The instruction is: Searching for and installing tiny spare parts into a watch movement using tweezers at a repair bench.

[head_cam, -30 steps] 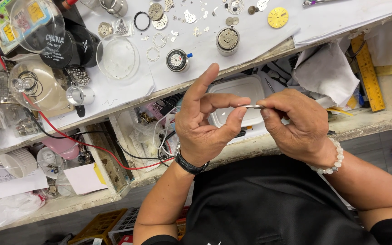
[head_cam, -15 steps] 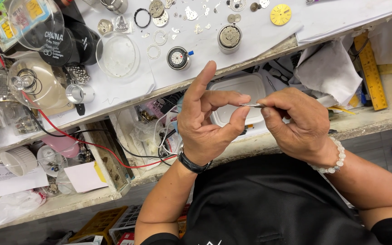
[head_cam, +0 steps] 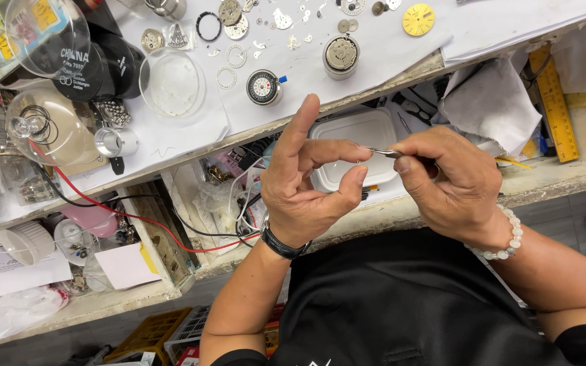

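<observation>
The right hand (head_cam: 452,183) pinches thin tweezers (head_cam: 382,152). Their tip meets the left hand (head_cam: 306,190), whose thumb and finger nearly close on something too tiny to tell.

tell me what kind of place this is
Most likely a watch repair bench: a yellow watch dial, loose gears and rings lie on white paper, and the right hand holds fine tweezers toward the left hand.
</observation>
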